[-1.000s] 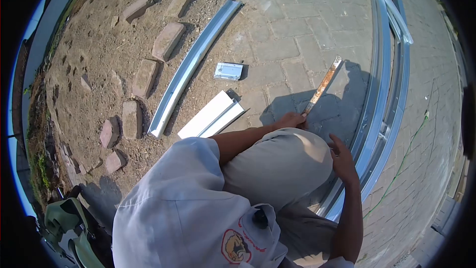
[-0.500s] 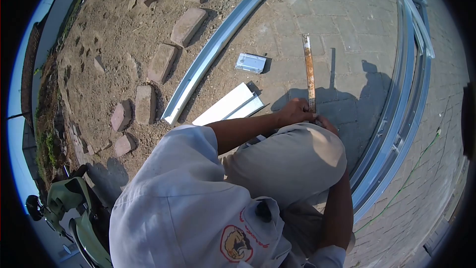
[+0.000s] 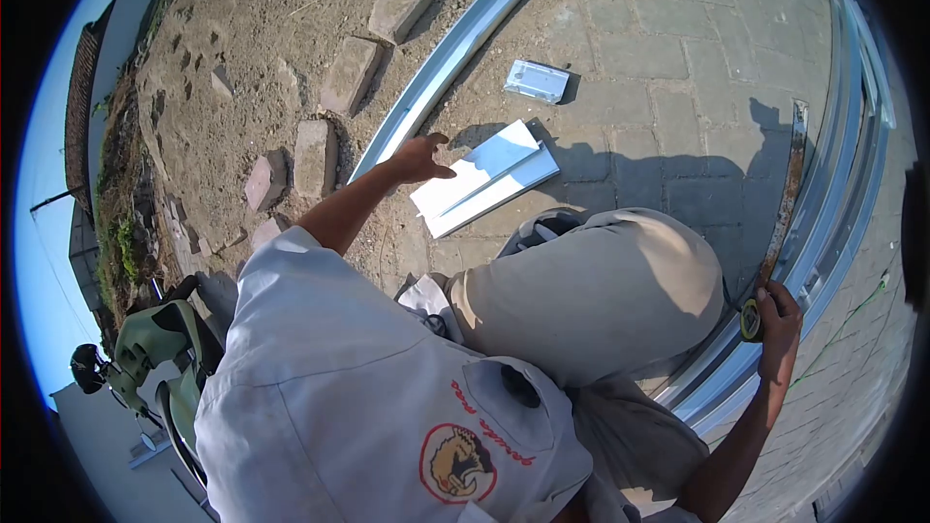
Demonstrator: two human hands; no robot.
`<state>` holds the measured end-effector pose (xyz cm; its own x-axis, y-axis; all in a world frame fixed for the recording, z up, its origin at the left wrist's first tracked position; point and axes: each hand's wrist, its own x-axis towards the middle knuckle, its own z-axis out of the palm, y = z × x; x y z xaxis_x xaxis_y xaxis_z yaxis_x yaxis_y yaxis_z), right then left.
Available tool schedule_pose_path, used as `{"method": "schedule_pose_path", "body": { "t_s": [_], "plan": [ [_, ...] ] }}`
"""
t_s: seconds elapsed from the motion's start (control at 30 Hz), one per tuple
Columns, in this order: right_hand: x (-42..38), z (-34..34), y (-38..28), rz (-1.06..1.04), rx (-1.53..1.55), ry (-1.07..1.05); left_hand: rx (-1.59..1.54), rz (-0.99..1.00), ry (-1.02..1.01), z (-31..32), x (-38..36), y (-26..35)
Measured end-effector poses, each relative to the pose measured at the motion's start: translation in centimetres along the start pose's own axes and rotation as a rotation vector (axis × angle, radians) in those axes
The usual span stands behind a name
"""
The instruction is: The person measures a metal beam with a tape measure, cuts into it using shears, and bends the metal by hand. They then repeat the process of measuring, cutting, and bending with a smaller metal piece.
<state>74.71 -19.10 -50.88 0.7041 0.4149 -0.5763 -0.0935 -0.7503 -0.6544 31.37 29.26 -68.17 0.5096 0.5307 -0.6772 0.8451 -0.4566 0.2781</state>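
My left hand [image 3: 422,157] is stretched out with fingers apart, holding nothing, just left of two white metal pieces [image 3: 484,178] lying on the paving. It hovers by the lower end of a long curved metal channel [image 3: 457,46]. My right hand [image 3: 777,323] is closed around the near end of a rusty flat strip [image 3: 787,184], with a small yellow-and-black object [image 3: 751,321] against its fingers. The strip lies along the curved metal frame [image 3: 845,184] on the right. My bent knee [image 3: 601,291] fills the middle of the view.
A small shiny metal piece [image 3: 536,80] lies on the pavers beyond the white pieces. Loose bricks [image 3: 347,73] are scattered over bare dirt on the left. A green motorbike [image 3: 160,353] stands at the lower left. A thin green cord [image 3: 852,315] runs along the paving at the right.
The rusty strip has gone from my left hand to my right and swung right onto the metal frame. My left hand has reached left toward the white pieces.
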Motion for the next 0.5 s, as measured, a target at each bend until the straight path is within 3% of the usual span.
{"method": "schedule_pose_path", "body": {
  "t_s": [0.07, 0.2, 0.37, 0.5],
  "plan": [
    [-0.9, -0.5, 0.7, 0.013, 0.0, 0.08, 0.035, 0.075, 0.066, 3.7, -0.8, -1.9],
    [-1.6, -0.1, 2.1, 0.039, 0.129, 0.139, 0.071, 0.025, 0.076, 8.0, -1.1, -0.7],
    [-2.4, -0.5, 2.4, 0.02, 0.156, 0.189, 0.215, -0.164, 0.079, 8.3, -1.8, 2.5],
    [-1.8, -1.4, 4.1, -0.014, 0.132, 0.156, 0.27, -0.188, 0.129, 8.0, -1.7, 3.2]
  ]
}}
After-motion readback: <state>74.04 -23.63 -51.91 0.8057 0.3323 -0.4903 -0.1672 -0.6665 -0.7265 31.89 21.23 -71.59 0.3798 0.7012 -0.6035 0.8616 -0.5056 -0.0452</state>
